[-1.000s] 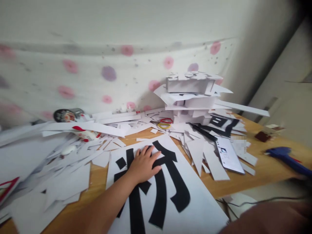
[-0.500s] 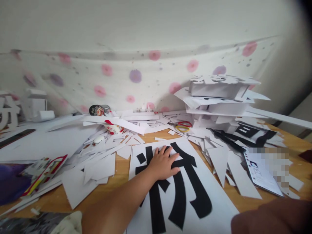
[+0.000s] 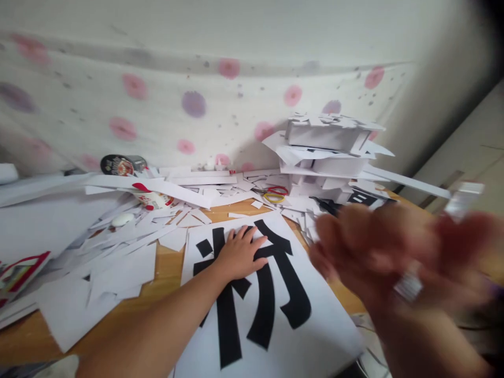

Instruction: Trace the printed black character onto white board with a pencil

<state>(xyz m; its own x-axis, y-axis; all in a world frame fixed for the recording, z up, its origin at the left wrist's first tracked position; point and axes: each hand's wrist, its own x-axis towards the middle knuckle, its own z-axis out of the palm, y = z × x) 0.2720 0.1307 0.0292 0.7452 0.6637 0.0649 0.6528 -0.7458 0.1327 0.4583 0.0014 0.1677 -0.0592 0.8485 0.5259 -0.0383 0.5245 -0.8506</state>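
My left hand (image 3: 239, 253) lies flat with fingers spread on a large white sheet (image 3: 331, 336). Bold black character strokes (image 3: 264, 312) cover much of that sheet, and my palm and fingers hide part of them. Raised at the right, close to the camera, is my right hand (image 3: 378, 252), smeared by motion. Its fingers are curled around a small clear, shiny object (image 3: 464, 199). A glinting end of it also shows below the fingers; its kind is too blurred to tell.
White paper scraps (image 3: 118, 273) litter the wooden table (image 3: 165, 268). Red-and-yellow-handled scissors (image 3: 274, 195) lie behind the sheet. Stacked white box-like pieces (image 3: 326, 139) stand at the back right. A paper cup (image 3: 151, 199) and a dark round container (image 3: 122, 165) are at the back left.
My right hand has risen from the lower right corner, now showing the shiny object in its grip. The view has shifted right; my left hand stays flat on the sheet.
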